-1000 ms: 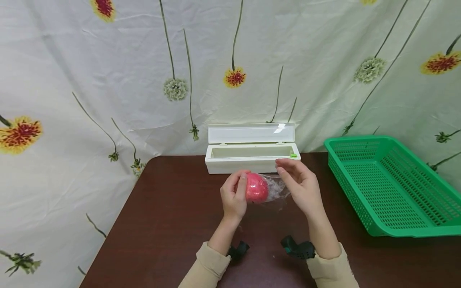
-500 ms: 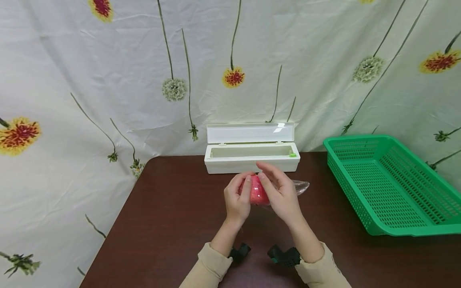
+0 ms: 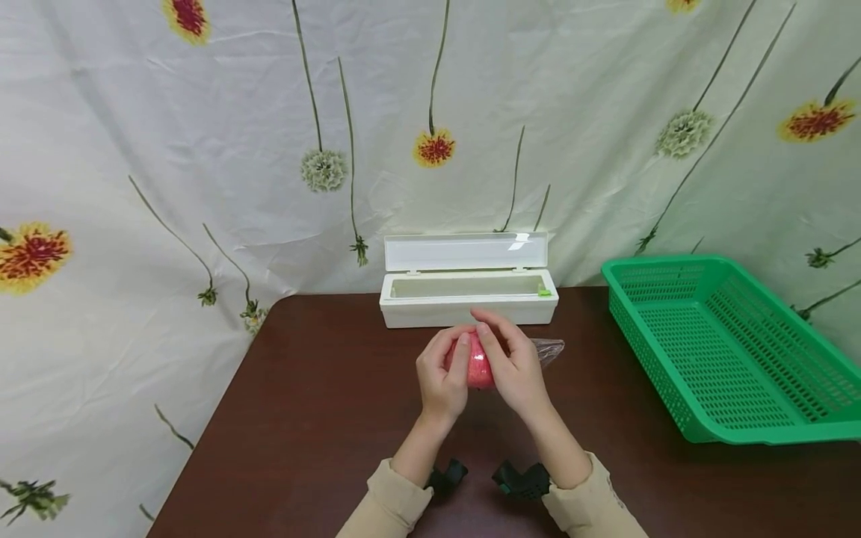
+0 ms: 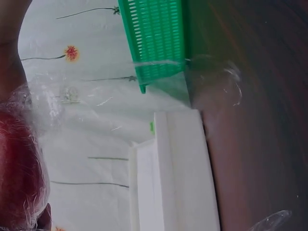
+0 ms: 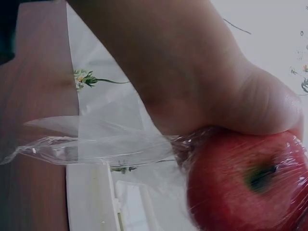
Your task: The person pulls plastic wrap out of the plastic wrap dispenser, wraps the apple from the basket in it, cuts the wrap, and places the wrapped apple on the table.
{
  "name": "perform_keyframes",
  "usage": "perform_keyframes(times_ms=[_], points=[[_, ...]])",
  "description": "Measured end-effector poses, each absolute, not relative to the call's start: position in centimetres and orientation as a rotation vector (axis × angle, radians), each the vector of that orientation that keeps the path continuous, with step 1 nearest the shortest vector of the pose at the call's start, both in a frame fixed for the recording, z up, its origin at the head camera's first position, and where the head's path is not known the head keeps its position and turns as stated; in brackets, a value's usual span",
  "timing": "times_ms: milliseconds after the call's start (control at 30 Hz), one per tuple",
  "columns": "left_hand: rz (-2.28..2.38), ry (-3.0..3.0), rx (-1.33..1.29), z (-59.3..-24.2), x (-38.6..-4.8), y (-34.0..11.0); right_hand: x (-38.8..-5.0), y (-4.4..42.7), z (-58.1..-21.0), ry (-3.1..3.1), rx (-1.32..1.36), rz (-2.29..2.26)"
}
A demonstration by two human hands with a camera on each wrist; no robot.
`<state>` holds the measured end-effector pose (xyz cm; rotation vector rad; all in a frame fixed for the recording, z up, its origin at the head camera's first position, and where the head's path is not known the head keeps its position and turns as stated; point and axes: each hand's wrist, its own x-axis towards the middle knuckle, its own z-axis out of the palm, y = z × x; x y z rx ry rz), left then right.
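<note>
Between my two hands, above the table, is a red apple (image 3: 479, 363) covered in clear plastic wrap (image 5: 91, 149). My left hand (image 3: 440, 373) grips the apple from its left side, thumb toward me. From the other side my right hand (image 3: 518, 370) holds it, with the thumb near the left thumb at the top. A loose tail of wrap sticks out past the right hand. The right wrist view shows the apple's stem hollow under tight, creased film. Behind the hands stands a white wrap dispenser box (image 3: 464, 310), its lid raised.
A green plastic basket (image 3: 706, 433) stands on the right side of the dark brown table (image 3: 323, 418). Behind the table hangs a white cloth (image 3: 269, 112) printed with flowers. A small green slider (image 3: 544, 292) sits at the box's right end.
My right hand has moved left from the loose wrap onto the apple, closing up beside the left hand. The wrap's tail now shows beyond the right hand.
</note>
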<state>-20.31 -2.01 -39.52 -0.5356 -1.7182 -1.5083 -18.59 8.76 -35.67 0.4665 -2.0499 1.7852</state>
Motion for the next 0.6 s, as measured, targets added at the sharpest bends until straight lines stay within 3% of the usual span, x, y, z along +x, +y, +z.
perform_keyframes(times_ms=[600], points=[[-1.54, -1.66, -0.466, -39.4, -20.3, -2.4, -19.8, 8.2, -38.0, -1.95, 0.517, 1.941]])
